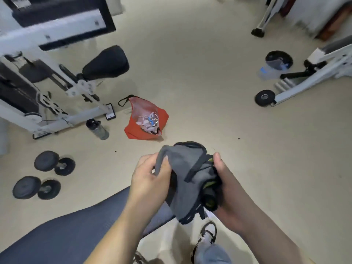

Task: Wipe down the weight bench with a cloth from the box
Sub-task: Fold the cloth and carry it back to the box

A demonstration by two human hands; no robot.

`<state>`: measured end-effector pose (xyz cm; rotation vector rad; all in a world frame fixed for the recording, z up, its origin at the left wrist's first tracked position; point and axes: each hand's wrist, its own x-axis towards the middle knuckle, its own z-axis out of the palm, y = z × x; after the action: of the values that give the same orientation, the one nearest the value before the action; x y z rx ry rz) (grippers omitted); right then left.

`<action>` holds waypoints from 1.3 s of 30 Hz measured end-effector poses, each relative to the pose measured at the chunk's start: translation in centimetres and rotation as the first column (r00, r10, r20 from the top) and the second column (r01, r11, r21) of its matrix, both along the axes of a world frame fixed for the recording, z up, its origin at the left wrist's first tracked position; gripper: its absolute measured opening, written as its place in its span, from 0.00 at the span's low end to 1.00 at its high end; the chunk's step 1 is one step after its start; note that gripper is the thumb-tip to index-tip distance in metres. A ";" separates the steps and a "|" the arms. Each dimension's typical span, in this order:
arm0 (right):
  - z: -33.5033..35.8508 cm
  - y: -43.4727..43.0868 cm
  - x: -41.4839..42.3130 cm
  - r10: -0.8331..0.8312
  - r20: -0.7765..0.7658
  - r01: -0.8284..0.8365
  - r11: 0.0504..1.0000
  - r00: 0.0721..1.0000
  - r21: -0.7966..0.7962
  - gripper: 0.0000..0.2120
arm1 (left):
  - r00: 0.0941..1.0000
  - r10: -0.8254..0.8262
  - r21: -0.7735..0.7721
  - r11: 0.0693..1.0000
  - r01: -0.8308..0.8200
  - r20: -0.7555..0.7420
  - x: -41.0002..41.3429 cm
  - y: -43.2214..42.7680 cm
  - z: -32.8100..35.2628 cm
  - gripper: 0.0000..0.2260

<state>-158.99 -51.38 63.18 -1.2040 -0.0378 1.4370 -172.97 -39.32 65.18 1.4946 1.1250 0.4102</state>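
Note:
I hold a grey cloth (183, 174) with dark trim in front of me, above the floor. My left hand (150, 180) pinches its upper left edge. My right hand (225, 189) grips the bunched right side, where a dark piece with yellow-green marks shows. A weight bench with a white frame and black pads (104, 62) stands at the upper left. A second white-framed bench (316, 73) lies at the right edge. No box is in sight.
A blue-grey mat (66, 231) lies at the lower left. Two dumbbells (45, 174) sit left of it. A dark bottle (98, 129) and an orange bag (146, 121) rest on the floor ahead. Weight plates (279, 58) lie at the right. My shoe (207, 235) is below.

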 end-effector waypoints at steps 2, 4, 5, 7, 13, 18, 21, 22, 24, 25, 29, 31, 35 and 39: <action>2.5 -2.6 1.7 0.028 0.052 -0.027 1.000 0.998 -0.015 0.35 | 0.990 0.108 -0.297 0.952 -0.076 0.091 3.0 -2.0 4.2 0.11; 4.6 -4.9 3.0 0.053 0.103 -0.052 0.999 0.993 -0.013 0.35 | 0.988 0.138 -0.468 0.879 -0.089 0.070 5.6 -3.8 6.5 0.12; 5.3 -6.1 3.6 0.037 0.127 -0.037 0.999 0.991 -0.003 0.33 | 0.989 0.136 -0.523 0.848 -0.088 0.055 6.7 -4.7 7.2 0.12; 6.5 -8.6 4.5 -0.016 0.177 0.011 1.000 0.984 0.028 0.35 | 0.993 0.109 -0.627 0.777 -0.058 0.044 8.4 -6.4 8.1 0.16; 8.3 -14.5 6.4 -0.090 0.271 0.088 0.996 0.959 0.018 0.43 | 0.989 -0.117 -0.768 0.623 0.147 0.093 11.9 -8.7 10.2 0.27; 9.0 -17.0 6.8 -0.288 0.210 0.308 0.949 0.934 -0.068 0.33 | 0.923 -0.271 -0.783 0.495 0.377 0.273 13.9 -9.0 11.5 0.18; 8.5 -18.1 7.7 -0.531 0.183 0.553 0.826 0.828 -0.110 0.35 | 0.874 -0.327 -0.784 0.402 0.472 0.359 15.3 -9.1 11.7 0.20; 8.4 -18.5 8.1 -0.626 0.216 0.658 0.740 0.750 -0.141 0.32 | 0.863 -0.333 -0.786 0.376 0.491 0.380 15.9 -9.2 11.7 0.20; 8.2 -19.4 8.9 -0.678 0.351 0.758 0.623 0.646 -0.191 0.25 | 0.847 -0.333 -0.788 0.334 0.517 0.415 17.2 -9.4 11.6 0.21; 7.9 -19.9 9.3 -0.644 0.398 0.749 0.626 0.654 -0.219 0.25 | 0.837 -0.332 -0.787 0.312 0.533 0.435 17.9 -9.6 11.5 0.22; 8.2 -21.6 12.0 -0.420 0.154 0.447 0.848 0.894 -0.284 0.47 | 0.790 -0.333 -0.781 0.199 0.592 0.514 22.0 -12.0 11.2 0.23; 8.9 -22.6 14.1 -0.466 0.030 0.467 0.878 0.884 -0.105 0.43 | 0.773 -0.355 -0.778 0.166 0.605 0.526 24.7 -14.0 11.0 0.25; 9.2 -26.4 20.6 -0.606 -0.032 0.605 0.787 0.795 0.121 0.40 | 0.793 -0.391 -0.767 0.267 0.584 0.468 31.1 -18.0 10.1 0.23; 9.4 -30.7 27.1 -0.526 0.139 0.502 0.847 0.839 0.172 0.20 | 0.792 -0.477 -0.693 0.421 0.586 0.380 36.5 -21.7 10.6 0.14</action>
<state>-131.91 -82.07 72.58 -1.1252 0.0651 0.8347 -136.45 -61.03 75.74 0.8997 0.5111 -0.4306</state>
